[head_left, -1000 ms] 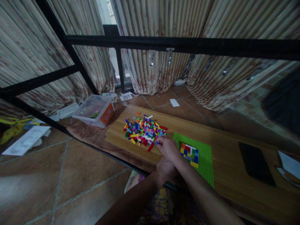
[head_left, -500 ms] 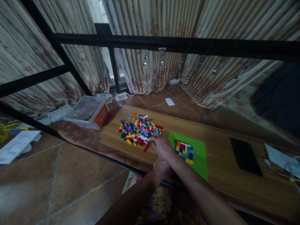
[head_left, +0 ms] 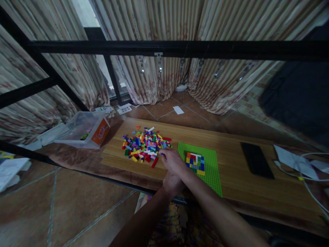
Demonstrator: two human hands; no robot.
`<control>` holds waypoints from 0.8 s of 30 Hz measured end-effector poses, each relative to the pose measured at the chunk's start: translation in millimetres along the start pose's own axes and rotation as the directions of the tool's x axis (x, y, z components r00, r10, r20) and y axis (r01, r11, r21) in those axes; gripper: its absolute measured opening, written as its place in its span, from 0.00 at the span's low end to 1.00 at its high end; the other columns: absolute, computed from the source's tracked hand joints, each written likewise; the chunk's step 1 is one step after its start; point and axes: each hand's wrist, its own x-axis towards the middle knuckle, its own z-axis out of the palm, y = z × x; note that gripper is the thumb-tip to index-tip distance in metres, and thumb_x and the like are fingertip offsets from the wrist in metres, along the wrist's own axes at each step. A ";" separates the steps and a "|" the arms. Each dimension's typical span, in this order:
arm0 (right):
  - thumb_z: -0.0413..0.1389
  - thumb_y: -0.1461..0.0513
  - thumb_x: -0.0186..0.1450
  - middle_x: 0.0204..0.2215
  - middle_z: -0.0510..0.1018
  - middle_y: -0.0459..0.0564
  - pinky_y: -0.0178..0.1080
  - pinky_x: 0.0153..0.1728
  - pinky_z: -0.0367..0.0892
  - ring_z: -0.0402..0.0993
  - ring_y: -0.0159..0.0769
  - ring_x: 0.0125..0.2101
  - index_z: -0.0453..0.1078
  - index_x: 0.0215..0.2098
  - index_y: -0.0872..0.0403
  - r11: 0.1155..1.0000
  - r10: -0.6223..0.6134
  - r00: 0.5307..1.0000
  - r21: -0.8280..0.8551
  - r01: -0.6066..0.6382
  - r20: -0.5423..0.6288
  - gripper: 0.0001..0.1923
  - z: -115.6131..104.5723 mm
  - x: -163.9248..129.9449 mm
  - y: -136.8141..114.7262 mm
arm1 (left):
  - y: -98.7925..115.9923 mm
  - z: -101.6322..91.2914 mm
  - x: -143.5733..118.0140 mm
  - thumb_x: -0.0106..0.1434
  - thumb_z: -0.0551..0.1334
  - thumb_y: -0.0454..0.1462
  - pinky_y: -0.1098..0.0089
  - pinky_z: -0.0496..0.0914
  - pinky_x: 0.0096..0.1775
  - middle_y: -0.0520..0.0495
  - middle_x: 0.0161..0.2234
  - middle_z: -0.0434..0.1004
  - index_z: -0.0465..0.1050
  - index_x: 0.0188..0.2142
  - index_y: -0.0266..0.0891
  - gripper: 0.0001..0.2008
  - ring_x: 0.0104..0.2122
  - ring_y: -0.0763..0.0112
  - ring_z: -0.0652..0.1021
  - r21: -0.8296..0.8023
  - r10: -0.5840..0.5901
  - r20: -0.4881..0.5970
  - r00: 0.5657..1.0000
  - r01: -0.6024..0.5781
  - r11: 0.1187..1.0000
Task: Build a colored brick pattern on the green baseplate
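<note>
My right hand [head_left: 171, 159] is at the right edge of a loose heap of colourful toy building bricks [head_left: 144, 145], its fingers curled together. A small blue brick [head_left: 161, 154] shows at its fingertips. Under the right wrist, crossed by it, lies my left hand [head_left: 172, 182]; its fingers are hidden. Just right of the hands is a green baseplate [head_left: 212, 164]. On it stands a roughly square build of mixed-colour bricks [head_left: 195, 163] with a white row near the back.
The wooden board [head_left: 228, 190] also carries a black flat device [head_left: 257, 160]. White papers [head_left: 293, 159] and a cable lie at the right. A clear plastic box [head_left: 77, 132] with an orange label stands left. A black metal bar [head_left: 169, 49] runs across ahead, before striped curtains [head_left: 154, 20].
The view has turned a little to the right, so the board and bricks appear further left. Both hands keep nearly the same pose beside the heap.
</note>
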 end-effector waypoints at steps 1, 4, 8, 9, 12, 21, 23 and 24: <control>0.51 0.70 0.61 0.40 0.78 0.49 0.36 0.47 0.64 0.73 0.35 0.40 0.74 0.43 0.51 1.000 0.009 1.000 0.025 -0.009 -0.020 0.16 -0.7 -0.5 0.4 | -1.3 0.3 -0.4 0.59 0.59 0.36 0.64 0.74 0.42 0.44 0.39 0.77 0.72 0.44 0.38 0.13 0.41 0.60 0.78 0.007 0.014 0.011 1.000 -0.014 1.000; 0.53 0.70 0.61 0.41 0.78 0.48 0.36 0.47 0.65 0.74 0.34 0.41 0.74 0.42 0.50 0.988 0.029 0.994 0.157 -0.013 -0.103 0.15 -1.9 -2.3 1.7 | -2.9 -1.3 0.8 0.59 0.59 0.36 0.65 0.74 0.42 0.45 0.38 0.77 0.71 0.45 0.38 0.14 0.40 0.60 0.78 0.032 0.063 0.036 0.997 -0.064 0.997; 0.55 0.66 0.61 0.39 0.80 0.47 0.36 0.43 0.68 0.76 0.33 0.39 0.74 0.43 0.50 0.908 0.116 0.969 0.419 -0.015 -0.218 0.13 -4.8 -12.3 3.6 | 3.4 -9.5 5.4 0.60 0.59 0.36 0.67 0.74 0.37 0.45 0.35 0.77 0.73 0.40 0.38 0.09 0.36 0.60 0.78 0.105 0.138 0.042 0.990 -0.141 0.984; 0.55 0.65 0.62 0.39 0.80 0.47 0.36 0.42 0.69 0.76 0.34 0.38 0.74 0.44 0.50 0.880 0.152 0.958 0.474 -0.020 -0.242 0.13 -6.7 -17.5 5.3 | 6.2 -12.0 6.6 0.60 0.58 0.35 0.67 0.74 0.37 0.44 0.34 0.76 0.73 0.39 0.37 0.08 0.35 0.61 0.78 0.122 0.142 0.037 0.989 -0.145 0.982; 0.55 0.61 0.62 0.39 0.80 0.48 0.38 0.42 0.70 0.77 0.35 0.37 0.73 0.47 0.51 0.817 0.249 0.919 0.576 -0.029 -0.307 0.14 -16.9 -40.7 19.5 | 14.9 -18.2 9.2 0.60 0.56 0.32 0.65 0.73 0.41 0.42 0.36 0.76 0.72 0.41 0.35 0.10 0.37 0.61 0.78 0.146 0.125 0.009 0.992 -0.125 0.981; 0.60 0.52 0.58 0.41 0.77 0.52 0.45 0.42 0.69 0.73 0.40 0.39 0.75 0.44 0.50 0.819 0.459 0.812 0.526 -0.229 -0.361 0.18 -49.3 -119.4 134.2 | 24.0 -24.1 12.4 0.64 0.53 0.31 0.68 0.72 0.41 0.46 0.36 0.74 0.69 0.40 0.40 0.08 0.37 0.68 0.75 0.165 0.152 -0.076 0.985 -0.138 0.976; 0.60 0.52 0.58 0.42 0.76 0.50 0.46 0.44 0.68 0.73 0.40 0.40 0.75 0.44 0.49 0.832 0.442 0.828 0.503 -0.234 -0.346 0.17 -52.0 -122.6 147.5 | 24.4 -24.2 12.6 0.64 0.54 0.31 0.68 0.72 0.41 0.46 0.36 0.74 0.69 0.39 0.40 0.08 0.37 0.68 0.75 0.166 0.155 -0.084 0.984 -0.140 0.976; 0.60 0.52 0.58 0.42 0.76 0.50 0.46 0.45 0.68 0.72 0.39 0.41 0.75 0.43 0.49 0.842 0.424 0.840 0.489 -0.228 -0.338 0.17 -53.1 -121.5 150.6 | 24.5 -24.3 12.6 0.64 0.54 0.31 0.68 0.72 0.41 0.47 0.36 0.74 0.69 0.39 0.40 0.08 0.36 0.68 0.75 0.167 0.152 -0.087 0.985 -0.136 0.977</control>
